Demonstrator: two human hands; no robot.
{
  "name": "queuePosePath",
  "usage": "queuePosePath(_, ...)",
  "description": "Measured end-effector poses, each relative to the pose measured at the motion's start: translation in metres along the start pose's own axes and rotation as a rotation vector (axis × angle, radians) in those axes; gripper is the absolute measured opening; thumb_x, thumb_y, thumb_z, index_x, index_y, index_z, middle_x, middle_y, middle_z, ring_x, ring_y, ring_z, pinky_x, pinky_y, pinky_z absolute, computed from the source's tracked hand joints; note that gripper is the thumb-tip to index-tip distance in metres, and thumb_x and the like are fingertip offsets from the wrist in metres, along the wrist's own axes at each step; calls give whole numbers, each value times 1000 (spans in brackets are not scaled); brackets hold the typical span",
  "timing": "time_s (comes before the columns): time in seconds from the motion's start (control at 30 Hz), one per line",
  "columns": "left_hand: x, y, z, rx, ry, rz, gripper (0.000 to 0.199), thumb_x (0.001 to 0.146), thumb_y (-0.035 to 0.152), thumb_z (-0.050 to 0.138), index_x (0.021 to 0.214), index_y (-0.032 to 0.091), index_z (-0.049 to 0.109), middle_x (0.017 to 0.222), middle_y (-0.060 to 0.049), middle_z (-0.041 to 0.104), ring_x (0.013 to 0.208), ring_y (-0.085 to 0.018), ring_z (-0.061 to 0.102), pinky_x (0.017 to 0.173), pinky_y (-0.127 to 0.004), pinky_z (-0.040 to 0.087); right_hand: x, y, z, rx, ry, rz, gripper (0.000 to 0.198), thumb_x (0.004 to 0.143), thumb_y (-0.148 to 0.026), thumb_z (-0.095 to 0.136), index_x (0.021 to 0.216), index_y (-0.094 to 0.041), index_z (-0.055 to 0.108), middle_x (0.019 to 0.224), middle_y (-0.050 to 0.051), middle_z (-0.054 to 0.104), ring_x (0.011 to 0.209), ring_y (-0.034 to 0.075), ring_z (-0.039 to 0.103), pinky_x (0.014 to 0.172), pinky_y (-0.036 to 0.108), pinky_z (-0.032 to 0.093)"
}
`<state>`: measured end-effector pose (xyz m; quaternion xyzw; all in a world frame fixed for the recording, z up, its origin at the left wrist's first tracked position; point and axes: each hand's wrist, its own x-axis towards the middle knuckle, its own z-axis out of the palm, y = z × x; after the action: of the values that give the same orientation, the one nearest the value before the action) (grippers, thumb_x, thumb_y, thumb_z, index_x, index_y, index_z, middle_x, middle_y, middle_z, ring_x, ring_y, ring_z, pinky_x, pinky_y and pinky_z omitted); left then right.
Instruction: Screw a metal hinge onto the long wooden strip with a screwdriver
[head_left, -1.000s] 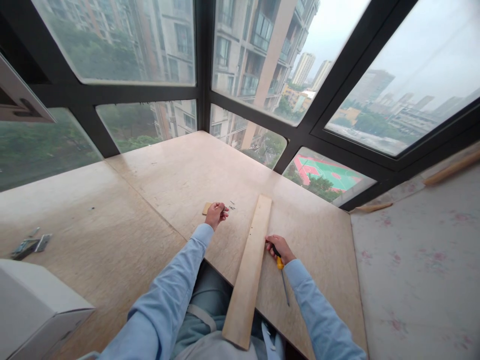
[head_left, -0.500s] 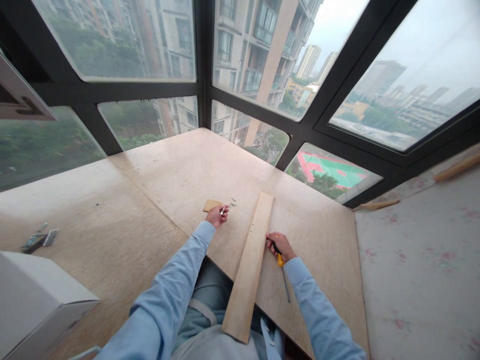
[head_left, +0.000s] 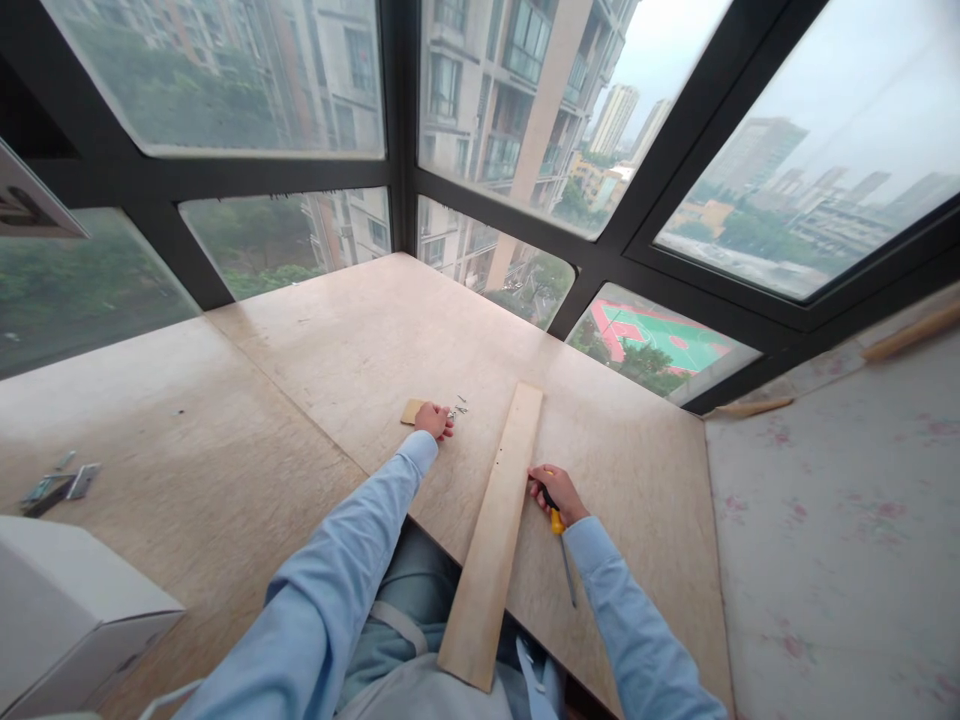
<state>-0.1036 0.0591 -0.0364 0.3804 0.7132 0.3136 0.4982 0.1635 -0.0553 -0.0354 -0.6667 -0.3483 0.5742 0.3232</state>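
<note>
A long wooden board [head_left: 491,540] lies on the tabletop, its near end over my lap; two small dark holes show on its face. My right hand [head_left: 559,494] is wrapped round a screwdriver [head_left: 556,520] with a black and yellow handle, its shaft pointing back towards me. The fingertips of that hand are at the board's right edge. Left of the board, my left hand [head_left: 433,421] is palm down with its fingers curled. It is beside some small screws [head_left: 460,408] and a small tan block [head_left: 410,411]; what its fingers hold is hidden.
At far left on the wooden tabletop [head_left: 247,450] lie several metal pieces [head_left: 64,485], behind a white box [head_left: 67,610]. Dark-framed windows [head_left: 401,120] rise along the back. A flower-patterned wall [head_left: 832,540] bounds the right side.
My left hand has turned palm down and shifted slightly left; the shiny metal bit seen in its fingers is now out of sight. My right hand keeps its grip on the screwdriver.
</note>
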Motion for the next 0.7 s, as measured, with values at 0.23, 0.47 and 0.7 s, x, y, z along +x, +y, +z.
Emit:
queuePosePath(0.23,-9,-1,4,59,13,3,24,96,34,43,108,14,51,82,-9,72,42,-12,60,40,-21,40,2,1,-2,20,-12,13,24,74,-37,64,64,-20,50,46,-3,60,28,7,42,25,16,23)
queuePosePath(0.47,-27,-7,2,63,11,28,29,95,34,42,116,16,46,74,-4,68,39,-11,55,41,-21,39,0,-5,-8,151,-54,78,22,75,-34,69,71,-17,56,46,-4,55,30,7,40,25,15,24)
queuePosePath(0.7,-88,-27,25,122,0,225,36,93,38,43,119,14,50,77,-4,67,64,-16,64,67,-28,50,11,-69,1,452,-62,-31,37,85,-54,63,80,-20,52,56,-7,46,41,4,38,35,14,33)
